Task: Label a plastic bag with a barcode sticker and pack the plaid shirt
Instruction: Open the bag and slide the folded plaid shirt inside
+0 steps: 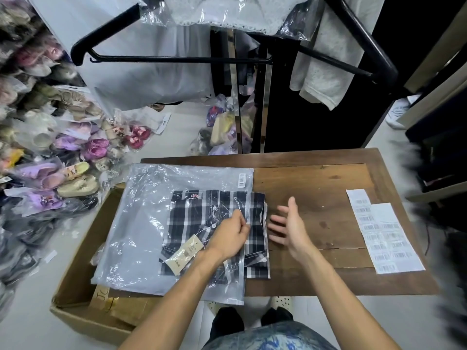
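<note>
Your left hand (233, 233) was pinching the open edge of the plastic bag (141, 223), fingers closed on the clear film right over the plaid shirt (202, 213). Your right hand (288, 226) hovered just beside the bag's mouth, palm turned toward it, fingers spread and loose, holding nothing and touching nothing.

The plaid shirt lay folded and most of the way inside the bag, with a narrow strip of its right side still poking out past the bag's opening onto the wooden counter (316, 188). A beige hang tag (184, 251) on a string rested on the shirt's lower left part, under the film. The barcode sticker (242, 180) was already stuck near the bag's far right corner.

The bag itself lay across the left end of the counter, its left part overhanging an open cardboard box (75, 253) that stood on the floor just beside the counter. On the counter's right end, well apart from your hands, lay two overlapping sheets of barcode labels (384, 233). Bagged shoes (63, 173) were piled on the floor to your left, and black hangers (177, 59) hung above the far side.
</note>
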Tool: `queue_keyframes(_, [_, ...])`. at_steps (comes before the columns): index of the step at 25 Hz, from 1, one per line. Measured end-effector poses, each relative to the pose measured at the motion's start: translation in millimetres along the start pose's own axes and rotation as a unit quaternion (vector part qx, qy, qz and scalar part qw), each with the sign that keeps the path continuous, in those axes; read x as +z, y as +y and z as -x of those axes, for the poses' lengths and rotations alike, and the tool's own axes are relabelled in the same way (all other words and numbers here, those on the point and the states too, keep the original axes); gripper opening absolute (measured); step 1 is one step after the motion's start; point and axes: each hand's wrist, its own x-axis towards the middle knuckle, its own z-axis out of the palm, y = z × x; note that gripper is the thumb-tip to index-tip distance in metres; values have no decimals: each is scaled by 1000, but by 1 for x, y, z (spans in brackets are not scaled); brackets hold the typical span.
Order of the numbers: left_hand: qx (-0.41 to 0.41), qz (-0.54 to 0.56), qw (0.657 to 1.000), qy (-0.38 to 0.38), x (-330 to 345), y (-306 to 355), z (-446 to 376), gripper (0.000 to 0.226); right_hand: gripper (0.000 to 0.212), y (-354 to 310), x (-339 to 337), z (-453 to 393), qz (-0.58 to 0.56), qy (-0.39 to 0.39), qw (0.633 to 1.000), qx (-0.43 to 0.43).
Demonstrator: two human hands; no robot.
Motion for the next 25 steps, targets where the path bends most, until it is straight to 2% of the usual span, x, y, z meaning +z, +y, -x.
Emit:
queue_keyframes(5, [2,6,1000,11,0,2,3,12,83,2,-3,1,-82,-125,986,74])
queue_keyframes(11, [14,-12,1000,6,-6,4,9,9,86,4,11,-3,-32,-108,989,93])
queue_keyframes(14, [16,-52,998,28,-6,1,7,11,84,14,-1,-1,-27,-162,976,144])
queue_keyframes(17, [20,-55,998,33,-2,-3,6,11,89,26,1,-2,-43,-202,966,154])
queue_keyframes(22, [10,-2,999,31,-4,-7,5,10,98,33,18,-8,-84,-261,944,185])
queue_keyframes(25, [9,31,999,20,-12,-10,7,10,101,35,18,-10,-106,-269,937,197])
